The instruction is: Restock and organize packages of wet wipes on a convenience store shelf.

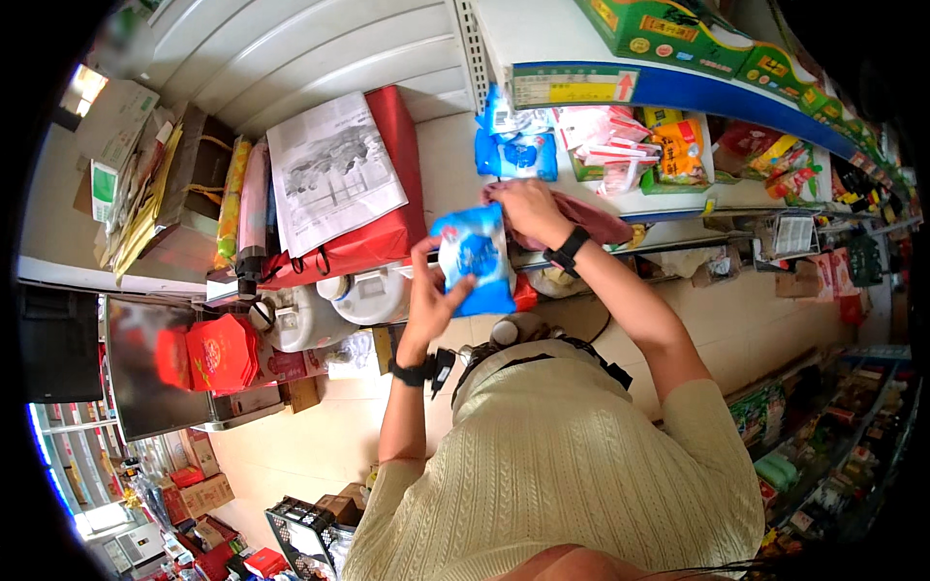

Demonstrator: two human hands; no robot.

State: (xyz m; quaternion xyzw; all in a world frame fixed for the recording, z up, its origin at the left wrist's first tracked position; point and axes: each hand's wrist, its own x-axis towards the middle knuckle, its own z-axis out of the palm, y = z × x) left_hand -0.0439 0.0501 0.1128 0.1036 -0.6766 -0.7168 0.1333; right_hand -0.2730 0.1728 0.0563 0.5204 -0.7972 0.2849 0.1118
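Shop, head view: white shelf [446, 160], with other packets [518, 155] lying on it.
Left hand [431, 302]: grasping a blue packet [484, 247], just in front of the shelf.
Right hand [528, 215]: bunched around a mauve cloth [601, 225], at the shelf's front edge.
Progress: seemingly midway; packet's held off the shelf, not yet set down.

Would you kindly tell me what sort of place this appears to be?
It is most likely a small grocery or convenience shop: the blue-edged shelf carries green display boxes and what looks like a price label, and a crowded rack of goods stands at the lower right.
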